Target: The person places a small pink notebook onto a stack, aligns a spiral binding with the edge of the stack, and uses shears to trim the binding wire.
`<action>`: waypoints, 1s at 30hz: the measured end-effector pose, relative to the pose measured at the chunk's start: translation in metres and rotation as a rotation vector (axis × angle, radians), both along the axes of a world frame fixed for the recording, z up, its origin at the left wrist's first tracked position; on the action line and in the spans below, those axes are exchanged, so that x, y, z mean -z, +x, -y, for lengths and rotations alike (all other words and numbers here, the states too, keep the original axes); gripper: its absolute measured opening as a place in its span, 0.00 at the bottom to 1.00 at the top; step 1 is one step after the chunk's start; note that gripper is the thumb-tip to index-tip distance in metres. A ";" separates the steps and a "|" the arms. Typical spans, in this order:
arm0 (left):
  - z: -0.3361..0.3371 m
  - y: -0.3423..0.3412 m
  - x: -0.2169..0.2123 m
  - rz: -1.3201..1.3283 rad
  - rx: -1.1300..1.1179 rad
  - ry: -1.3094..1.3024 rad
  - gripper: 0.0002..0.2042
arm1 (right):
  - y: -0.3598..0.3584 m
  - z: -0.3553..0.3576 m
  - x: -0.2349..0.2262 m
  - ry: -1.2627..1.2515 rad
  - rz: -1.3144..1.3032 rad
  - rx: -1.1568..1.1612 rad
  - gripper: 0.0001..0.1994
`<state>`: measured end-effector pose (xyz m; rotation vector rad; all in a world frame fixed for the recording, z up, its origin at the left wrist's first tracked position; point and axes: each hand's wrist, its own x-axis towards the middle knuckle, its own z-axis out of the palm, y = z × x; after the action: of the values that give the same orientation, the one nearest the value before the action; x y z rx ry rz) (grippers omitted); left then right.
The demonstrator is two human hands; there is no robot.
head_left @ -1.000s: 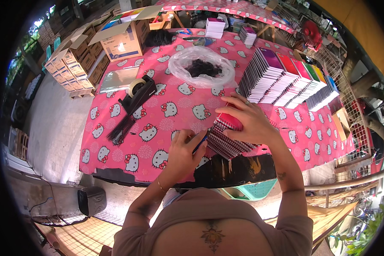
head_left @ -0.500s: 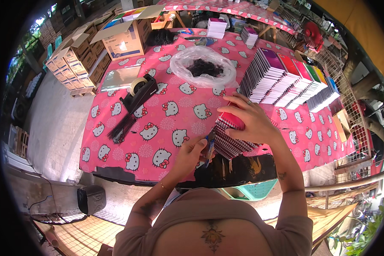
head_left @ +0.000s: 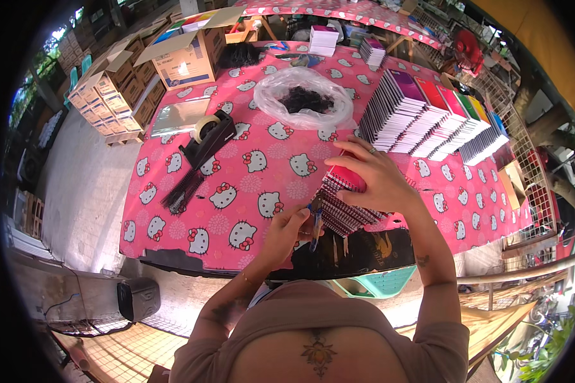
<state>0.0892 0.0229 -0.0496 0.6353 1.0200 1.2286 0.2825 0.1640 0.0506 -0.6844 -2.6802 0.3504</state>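
A stack of wire-bound notebooks with pink-red covers leans near the front edge of the table, its bound edges fanned toward me. Over the top notebook my right hand is curled, thumb on the near side and fingers across the cover, gripping the stack. In my closed left hand is a small pair of blue-handled pliers. Their head is at the left end of the binding wires; the jaws are too small to make out.
A tape dispenser and a bundle of black wires lie left. Beyond my hands sits a clear plastic bag of black scraps. Stacked notebooks stand at right, an opened carton at far left. A green stool is below the table edge.
The pliers in my left hand have shifted very slightly, their handles now turned a little more upright. My right hand stays on the notebooks.
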 end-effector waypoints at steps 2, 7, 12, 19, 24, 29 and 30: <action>-0.001 -0.002 0.007 0.008 0.009 -0.001 0.16 | 0.000 0.001 0.000 -0.010 0.002 0.004 0.29; -0.002 -0.003 0.023 -0.211 0.007 0.096 0.16 | -0.001 0.003 -0.003 0.008 0.017 0.007 0.29; -0.002 -0.002 0.031 -0.231 -0.004 0.114 0.17 | -0.001 0.002 -0.002 0.002 0.001 0.000 0.29; 0.000 -0.003 0.019 -0.051 0.037 0.014 0.18 | -0.001 0.002 -0.001 0.010 0.003 0.004 0.28; -0.001 -0.003 0.022 -0.043 0.045 0.034 0.18 | -0.001 0.001 0.001 0.011 -0.011 -0.002 0.28; -0.002 -0.003 0.020 -0.045 0.044 0.014 0.17 | -0.001 0.002 -0.003 0.009 0.005 0.001 0.28; -0.002 -0.002 0.019 -0.413 -0.030 0.217 0.17 | -0.001 0.002 -0.003 0.016 0.009 0.002 0.28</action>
<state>0.0871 0.0251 -0.0681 1.0773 1.2473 1.2727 0.2817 0.1619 0.0532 -0.6857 -2.6874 0.3250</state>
